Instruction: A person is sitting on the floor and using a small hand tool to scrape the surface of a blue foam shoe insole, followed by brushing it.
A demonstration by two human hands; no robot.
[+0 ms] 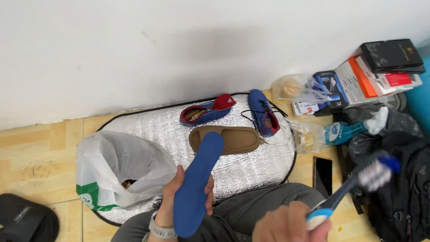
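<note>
My left hand (172, 197) grips a blue shoe insole (197, 179), held upright over my lap, its toe end pointing at the silver mat (152, 127). My right hand (286, 224) at the bottom edge holds a blue and white brush (358, 179), its bristle head blurred and raised to the right of the insole. On the mat lie a tan insole (235, 139) and two blue shoes with red lining, one (206, 112) on its side and one (263, 113) with black laces.
A white plastic bag (121, 166) rests on the mat's left part. A black slipper (24, 219) sits at bottom left. Right side: a dark phone (322, 175), a teal bottle (347, 131), clear bags, stacked boxes (376, 76) and a black backpack (398, 188). White wall behind.
</note>
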